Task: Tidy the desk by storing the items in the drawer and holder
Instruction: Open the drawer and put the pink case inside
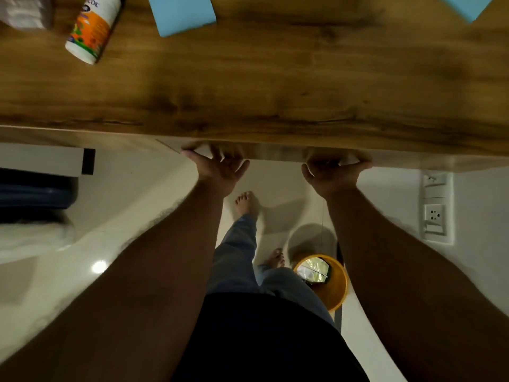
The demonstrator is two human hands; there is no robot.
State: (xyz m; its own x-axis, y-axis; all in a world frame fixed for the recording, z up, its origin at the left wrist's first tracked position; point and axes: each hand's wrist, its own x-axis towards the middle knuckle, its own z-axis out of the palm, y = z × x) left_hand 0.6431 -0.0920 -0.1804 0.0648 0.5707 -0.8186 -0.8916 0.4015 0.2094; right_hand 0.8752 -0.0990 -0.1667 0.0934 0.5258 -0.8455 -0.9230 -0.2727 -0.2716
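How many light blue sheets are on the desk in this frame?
2: one blue sheet at top centre, another blue sheet at the top right corner. Both are cropped; more may lie outside the view.

You're looking at a dim, warm-toned view. A small glare spot sits on the floor at eight o'clock. The desk grain and both forearms are smeared by motion blur, and wide-angle distortion bends the edges, strongest at four o'clock.

Below us we see a yellow bin on the pale floor, with crumpled shiny wrappers inside it. On the white wall to the right we find a socket panel. At far left we see a dark blue container.
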